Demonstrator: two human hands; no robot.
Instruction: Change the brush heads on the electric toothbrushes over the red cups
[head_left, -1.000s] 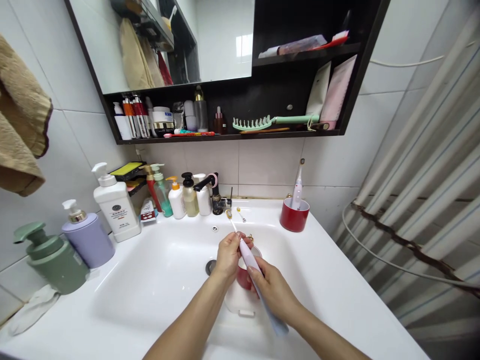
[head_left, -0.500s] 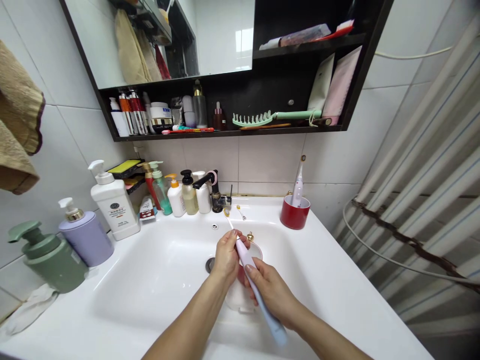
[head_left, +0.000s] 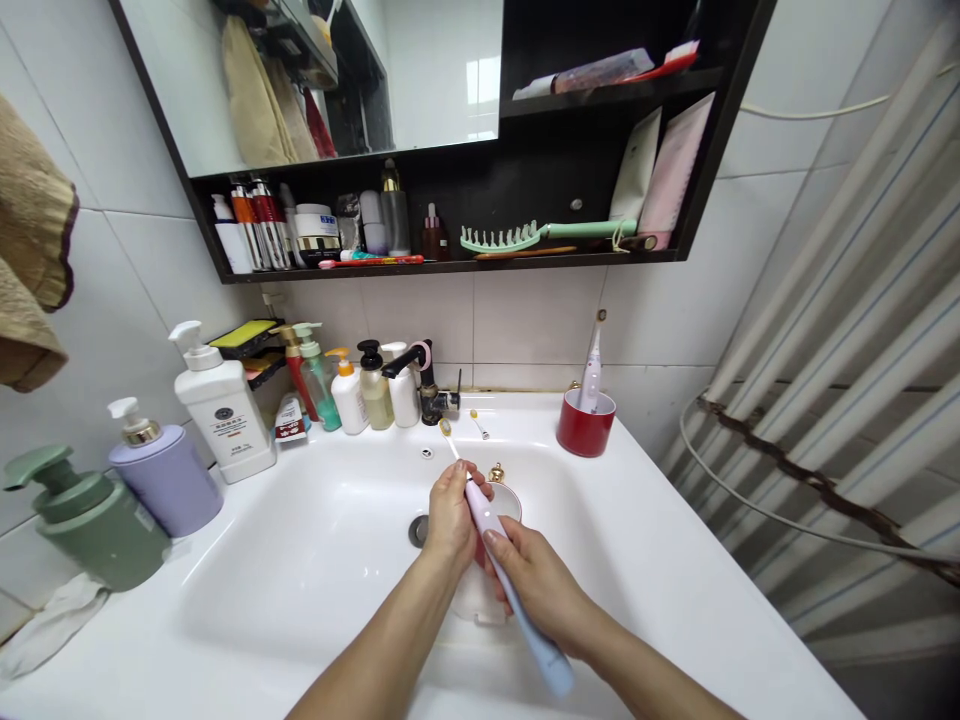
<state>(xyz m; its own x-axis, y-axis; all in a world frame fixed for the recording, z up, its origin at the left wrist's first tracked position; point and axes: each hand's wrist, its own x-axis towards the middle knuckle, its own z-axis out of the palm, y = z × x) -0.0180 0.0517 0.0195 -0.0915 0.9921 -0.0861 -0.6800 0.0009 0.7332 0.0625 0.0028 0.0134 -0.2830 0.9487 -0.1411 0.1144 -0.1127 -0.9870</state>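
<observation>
Over the sink I hold an electric toothbrush (head_left: pixel 529 622) with a pink-to-blue handle, slanting up and left. My right hand (head_left: pixel 536 575) is wrapped round the handle. My left hand (head_left: pixel 452 512) is closed at the neck, where the white brush head (head_left: pixel 447 436) meets the handle; its fingertips pinch there. Beneath my hands, in the basin, is a cup (head_left: pixel 511 498) with a white inside and a red rim, mostly hidden by them. A loose brush head (head_left: pixel 478 424) lies on the sink's back ledge, right of the black faucet (head_left: pixel 431 385).
A red cup (head_left: pixel 585 428) holding another electric toothbrush (head_left: pixel 593 372) stands at the back right. Pump bottles line the left side, among them a purple one (head_left: pixel 169 478) and a green one (head_left: pixel 101 530). A mirror cabinet with a dark shelf (head_left: pixel 450 268) hangs above the white sink (head_left: pixel 300 560).
The view has shifted slightly. Both hands keep the same grip on the toothbrush, and its head leans a touch further left.
</observation>
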